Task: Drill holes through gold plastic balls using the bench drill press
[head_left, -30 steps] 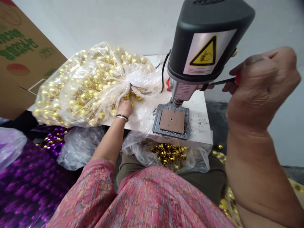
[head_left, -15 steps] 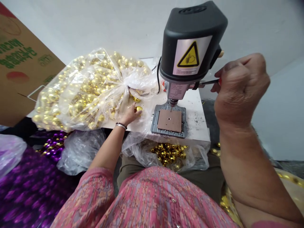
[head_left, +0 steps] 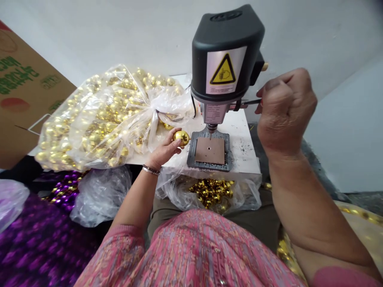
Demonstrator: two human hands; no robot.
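Between the fingers of my left hand (head_left: pixel 166 150) is a shiny gold ball ornament (head_left: pixel 181 138), held just left of the drill press base (head_left: pixel 191 156). My right hand (head_left: pixel 287 109) is closed round the feed lever (head_left: pixel 253 102) at the right side of the black drill press (head_left: pixel 226 52). The drill bit (head_left: pixel 210 134) points down over a brown square plate (head_left: pixel 211 150) with a small hole, which lies on the base. Left of my left hand, a large clear plastic bag (head_left: pixel 98 115) bulges with gold balls.
Dark shavings (head_left: pixel 245 147) lie on the white table (head_left: pixel 249 165). An open plastic bag of gold pieces (head_left: pixel 211 191) hangs at my lap below the table edge. Purple balls (head_left: pixel 44 243) fill the lower left, and a cardboard box (head_left: pixel 32 87) stands at the far left.
My left hand has lifted the gold ball from beside the bag's opening and brought it right, towards the drill base. My right hand stays on the lever. The view has shifted slightly.
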